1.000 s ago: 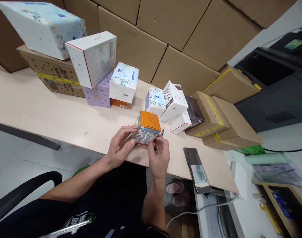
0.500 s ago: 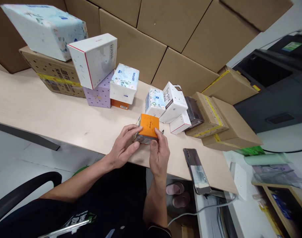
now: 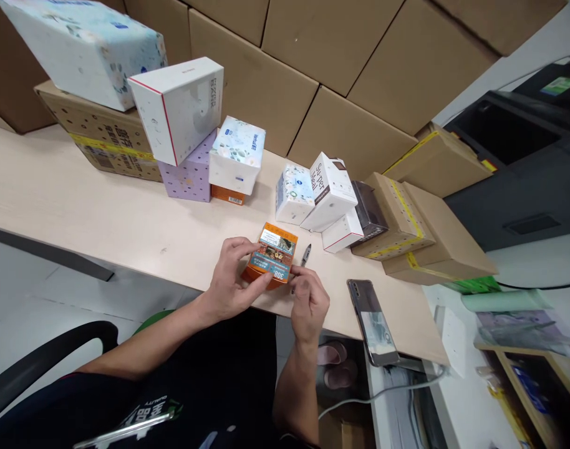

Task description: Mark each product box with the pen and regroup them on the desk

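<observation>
A small orange box (image 3: pixel 276 254) with a printed picture panel and the number 308 faces up at the near edge of the table. My left hand (image 3: pixel 233 274) is closed on its left side, with the thumb along the near edge and the fingers at the far left. The curled fingers of my right hand (image 3: pixel 309 299) touch the box's near right corner. Beside the box lies a grey pen-like tool (image 3: pixel 306 254), partly hidden under my right fingers.
Behind stand tissue packs (image 3: pixel 294 193), a Su-per Meal box (image 3: pixel 332 187), a white power bank box (image 3: pixel 182 112) and a purple box (image 3: pixel 186 178). To the right are a phone (image 3: pixel 371 321) and taped cartons (image 3: pixel 397 212). Large cardboard boxes (image 3: pixel 252 81) line the back.
The orange box has been turned over, so the printed panel shows on top instead of the plain orange face. My right hand has shifted right and down to its near corner.
</observation>
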Demonstrator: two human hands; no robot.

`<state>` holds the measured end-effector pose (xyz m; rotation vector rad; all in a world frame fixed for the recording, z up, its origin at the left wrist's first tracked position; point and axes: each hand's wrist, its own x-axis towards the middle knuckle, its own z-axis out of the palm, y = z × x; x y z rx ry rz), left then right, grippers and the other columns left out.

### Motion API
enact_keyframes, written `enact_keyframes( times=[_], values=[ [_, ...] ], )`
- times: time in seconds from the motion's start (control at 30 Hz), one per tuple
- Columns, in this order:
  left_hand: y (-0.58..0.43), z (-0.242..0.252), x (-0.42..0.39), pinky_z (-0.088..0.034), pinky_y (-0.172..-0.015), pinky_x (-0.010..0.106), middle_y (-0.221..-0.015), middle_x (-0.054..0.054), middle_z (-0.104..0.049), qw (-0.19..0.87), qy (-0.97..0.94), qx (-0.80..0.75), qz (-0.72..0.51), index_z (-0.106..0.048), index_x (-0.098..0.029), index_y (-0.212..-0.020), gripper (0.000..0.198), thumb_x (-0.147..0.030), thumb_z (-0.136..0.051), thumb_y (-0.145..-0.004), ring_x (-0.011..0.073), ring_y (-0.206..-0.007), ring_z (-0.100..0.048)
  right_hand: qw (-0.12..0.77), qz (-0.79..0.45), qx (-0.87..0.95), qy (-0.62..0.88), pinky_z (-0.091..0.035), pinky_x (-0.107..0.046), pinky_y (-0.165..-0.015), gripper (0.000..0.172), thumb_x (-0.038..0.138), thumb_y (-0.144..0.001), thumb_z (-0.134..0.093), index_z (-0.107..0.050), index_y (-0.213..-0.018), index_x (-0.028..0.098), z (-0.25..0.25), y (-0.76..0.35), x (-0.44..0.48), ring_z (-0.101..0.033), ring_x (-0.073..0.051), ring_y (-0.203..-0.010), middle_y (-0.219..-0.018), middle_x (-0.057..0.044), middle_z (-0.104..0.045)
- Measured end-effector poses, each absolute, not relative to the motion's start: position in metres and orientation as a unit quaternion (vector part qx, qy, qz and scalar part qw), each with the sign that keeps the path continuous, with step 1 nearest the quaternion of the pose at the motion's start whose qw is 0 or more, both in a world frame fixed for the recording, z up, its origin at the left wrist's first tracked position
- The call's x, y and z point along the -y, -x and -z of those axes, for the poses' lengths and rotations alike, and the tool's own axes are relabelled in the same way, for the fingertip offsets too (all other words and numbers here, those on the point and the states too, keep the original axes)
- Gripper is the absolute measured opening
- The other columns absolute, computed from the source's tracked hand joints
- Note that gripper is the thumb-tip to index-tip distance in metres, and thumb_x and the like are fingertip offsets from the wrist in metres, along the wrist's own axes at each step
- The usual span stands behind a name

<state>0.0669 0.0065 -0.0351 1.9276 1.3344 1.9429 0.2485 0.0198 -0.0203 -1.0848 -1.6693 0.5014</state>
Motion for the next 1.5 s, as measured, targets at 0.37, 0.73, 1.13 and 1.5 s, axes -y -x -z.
enact_keyframes(
  times=[0.37, 0.73, 1.13, 1.5],
  values=[
    [-0.068, 0.029, -0.002, -0.053, -0.089, 0.043, -0.137, 0.012, -0.061, -0.023, -0.723, -0.43, -0.541, -0.065, -0.03, -0.129, 0.046, -0.021, -0.071, -0.085, 0.0289, -0.114, -0.064, 0.071, 0.012, 0.833, 0.549, -0.049, -0.038, -0.082, 0.039, 0.01, -0.099, -0.047, -0.072, -0.125, 0.024, 0.009, -0.273, -0.055, -0.057, -0.028, -0.096, -0.103, -0.011, -0.067],
    [-0.072, 0.023, -0.004, -0.05, -0.082, 0.039, -0.123, 0.014, -0.072, -0.079, -0.746, -0.423, -0.508, -0.063, -0.022, -0.13, 0.037, -0.022, -0.067, -0.093, 0.025, -0.105, -0.071, 0.413, -0.056, 0.693, 0.588, -0.045, -0.03, -0.064, 0.013, 0.032, -0.093, -0.062, -0.056, -0.087, 0.023, 0.01, -0.306, -0.064, -0.059, -0.017, -0.064, -0.074, 0.001, -0.062],
    [-0.075, 0.017, -0.007, -0.05, -0.083, 0.038, -0.126, 0.017, -0.075, -0.064, -0.784, -0.409, -0.462, -0.063, -0.014, -0.126, 0.029, -0.024, -0.065, -0.1, 0.0244, -0.118, -0.071, 0.562, -0.369, 0.615, 0.413, -0.049, -0.023, -0.056, 0.023, 0.044, -0.096, -0.066, -0.063, -0.093, 0.022, -0.034, -0.22, -0.065, -0.059, -0.009, -0.056, -0.073, 0.004, -0.067],
    [-0.076, 0.018, -0.009, -0.051, -0.083, 0.037, -0.123, 0.015, -0.077, -0.069, -0.78, -0.401, -0.475, -0.064, -0.013, -0.124, 0.026, -0.022, -0.065, -0.1, 0.0238, -0.118, -0.072, 0.514, -0.231, 0.703, 0.435, -0.049, -0.024, -0.058, 0.024, 0.039, -0.102, -0.056, -0.058, -0.086, 0.021, -0.031, -0.216, -0.067, -0.058, -0.01, -0.057, -0.069, 0.005, -0.059]
  ],
)
